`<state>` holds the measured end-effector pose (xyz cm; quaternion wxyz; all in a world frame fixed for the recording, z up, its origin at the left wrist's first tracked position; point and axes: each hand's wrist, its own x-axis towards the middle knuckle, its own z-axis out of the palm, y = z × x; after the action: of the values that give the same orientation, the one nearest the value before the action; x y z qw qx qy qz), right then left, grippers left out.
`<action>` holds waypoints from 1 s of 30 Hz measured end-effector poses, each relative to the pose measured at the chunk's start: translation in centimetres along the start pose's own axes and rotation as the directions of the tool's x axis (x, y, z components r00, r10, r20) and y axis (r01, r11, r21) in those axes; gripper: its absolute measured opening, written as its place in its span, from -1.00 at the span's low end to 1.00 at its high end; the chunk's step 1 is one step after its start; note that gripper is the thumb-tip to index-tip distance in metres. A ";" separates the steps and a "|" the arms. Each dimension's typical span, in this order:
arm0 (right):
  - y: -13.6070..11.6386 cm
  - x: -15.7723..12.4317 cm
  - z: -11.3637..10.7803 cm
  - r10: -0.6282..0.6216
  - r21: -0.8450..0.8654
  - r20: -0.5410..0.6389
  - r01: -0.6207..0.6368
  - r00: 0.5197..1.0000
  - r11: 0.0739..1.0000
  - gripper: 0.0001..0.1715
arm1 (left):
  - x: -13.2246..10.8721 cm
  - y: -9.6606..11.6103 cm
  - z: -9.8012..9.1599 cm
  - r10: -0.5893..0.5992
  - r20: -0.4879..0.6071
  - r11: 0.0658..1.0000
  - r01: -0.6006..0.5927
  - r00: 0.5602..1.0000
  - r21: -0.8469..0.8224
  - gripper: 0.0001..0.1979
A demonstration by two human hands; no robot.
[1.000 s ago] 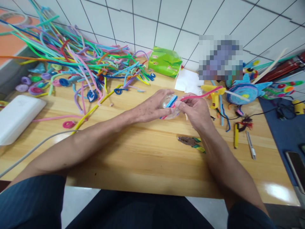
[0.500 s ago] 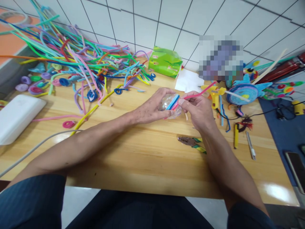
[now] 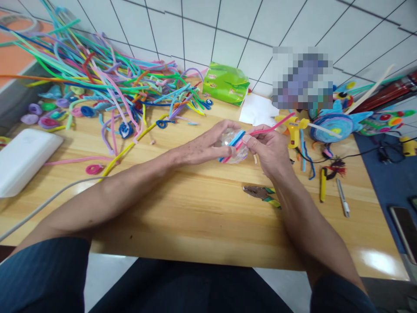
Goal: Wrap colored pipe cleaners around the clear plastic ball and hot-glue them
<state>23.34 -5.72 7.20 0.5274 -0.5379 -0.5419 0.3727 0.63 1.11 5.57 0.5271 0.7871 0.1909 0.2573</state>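
Observation:
My left hand (image 3: 215, 143) is closed round a clear, rounded plastic piece (image 3: 241, 154), its thumb pressed on the near side. Blue and pink strips of pipe cleaner lie across that clear piece. Between thumb and fingers, my right hand (image 3: 269, 145) pinches a pink pipe cleaner (image 3: 276, 124), whose free end sticks out up and to the right. The pinch sits right at the edge of the clear piece. A pair of pliers (image 3: 259, 192) with green and yellow handles lies on the table below my right hand, partly covered by the forearm.
A heap of coloured pipe cleaners (image 3: 130, 87) spreads over the back left, with a white box-like object (image 3: 26, 161) nearer. Behind my hands are a green packet (image 3: 225, 84) and white paper (image 3: 259, 111). Rightward lie a yellow glue gun (image 3: 294, 130), a blue disc-shaped craft (image 3: 335, 127) and cutters (image 3: 342, 198).
The clear piece has turned slightly in my left hand, and more of the strips shows below the thumb. My right hand has shifted slightly left, still pinching the pink pipe cleaner.

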 end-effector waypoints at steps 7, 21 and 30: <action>0.0 0.0 0.0 0.010 0.010 0.011 -0.010 1.000 1.000 -0.58 | 0.2 0.1 0.3 -0.018 -0.047 1.000 0.018 0.999 0.009 -0.34; -0.1 -0.2 -0.2 -0.076 -0.042 0.099 0.080 0.992 0.996 -0.52 | 0.4 0.3 1.0 -0.027 -0.098 0.999 0.030 0.995 0.034 -0.45; -0.2 -0.5 -0.2 -0.063 -0.142 0.092 0.075 0.994 0.987 -0.61 | 0.3 0.2 0.6 0.007 -0.042 0.998 -0.004 0.999 0.064 -0.44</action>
<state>23.40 -6.27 7.37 0.4752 -0.5392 -0.6083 0.3367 1.24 0.76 5.63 0.4969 0.7984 0.2078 0.2691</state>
